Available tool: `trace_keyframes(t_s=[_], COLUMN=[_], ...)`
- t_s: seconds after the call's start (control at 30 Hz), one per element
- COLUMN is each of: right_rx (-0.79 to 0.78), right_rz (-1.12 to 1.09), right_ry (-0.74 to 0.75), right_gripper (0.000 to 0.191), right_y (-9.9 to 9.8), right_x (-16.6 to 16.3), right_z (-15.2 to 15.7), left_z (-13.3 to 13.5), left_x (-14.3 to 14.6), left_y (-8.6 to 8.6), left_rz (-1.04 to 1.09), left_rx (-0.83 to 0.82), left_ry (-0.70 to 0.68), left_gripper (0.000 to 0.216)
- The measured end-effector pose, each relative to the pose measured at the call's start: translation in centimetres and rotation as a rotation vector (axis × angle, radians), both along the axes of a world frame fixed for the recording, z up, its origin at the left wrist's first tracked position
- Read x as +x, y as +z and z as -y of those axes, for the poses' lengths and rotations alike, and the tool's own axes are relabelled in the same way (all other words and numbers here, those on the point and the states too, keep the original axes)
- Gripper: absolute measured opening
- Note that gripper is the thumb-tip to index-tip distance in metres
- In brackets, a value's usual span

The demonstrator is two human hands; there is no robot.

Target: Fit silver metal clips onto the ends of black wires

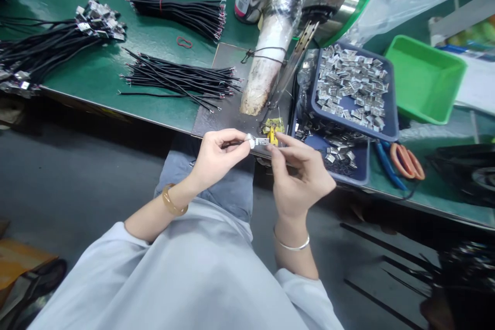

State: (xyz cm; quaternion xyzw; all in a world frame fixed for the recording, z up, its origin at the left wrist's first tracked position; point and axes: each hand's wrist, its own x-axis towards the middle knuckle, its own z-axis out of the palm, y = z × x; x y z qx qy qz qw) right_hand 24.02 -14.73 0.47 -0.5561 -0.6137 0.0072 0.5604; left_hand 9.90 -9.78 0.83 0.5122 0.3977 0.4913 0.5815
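Between my two hands, over the table's front edge, is a small silver USB plug (262, 141). My left hand (222, 152) pinches the plug's rear end, and a white covering shows at the fingertips. A short dark piece, perhaps cable, shows between those fingers. Thumb and forefinger of my right hand (297, 170) close on the plug's front end. Just behind the plug is a yellow fixture (272, 133) on a dark board (204, 116). A soldering iron (290, 69) slants down towards that fixture beside a foil-wrapped tube (266, 56).
Loose black cables (174, 75) and a banded bundle (178, 10) lie left, near cables with plugs (98, 20). Right are a blue tray (392, 108) of metal plugs, a lower blue tray (361, 170), a green tray (425, 80) and orange-handled scissors (406, 160).
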Motion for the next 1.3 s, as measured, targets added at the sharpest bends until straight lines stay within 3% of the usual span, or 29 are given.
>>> trace_keyframes(t_s=[0.2,0.5,0.9,1.3], right_rx=[0.046,-0.01,0.051,-0.006], right_rz=[0.156,0.031,0.077,0.103], right_ry=[-0.006,0.012,0.008,0.007], right_gripper=[0.012,0.01,0.014,0.011], right_y=[-0.3,-0.4,0.3,0.2], right_x=[-0.3,-0.4,-0.5,-0.4], right_z=[-1.2,-1.8,-2.5,-1.8], left_z=[-0.2,-0.6,-0.7,-0.6], left_x=[0.9,1.4,1.7,1.2], left_y=[0.3,0.5,0.4,0.4], left_rz=[-0.073,-0.143,-0.245,-0.269], left_rx=[0.103,0.21,0.34,0.228], left_ry=[0.096,0.139,0.237,0.188], left_gripper=[0.012,0.015,0.012,0.014])
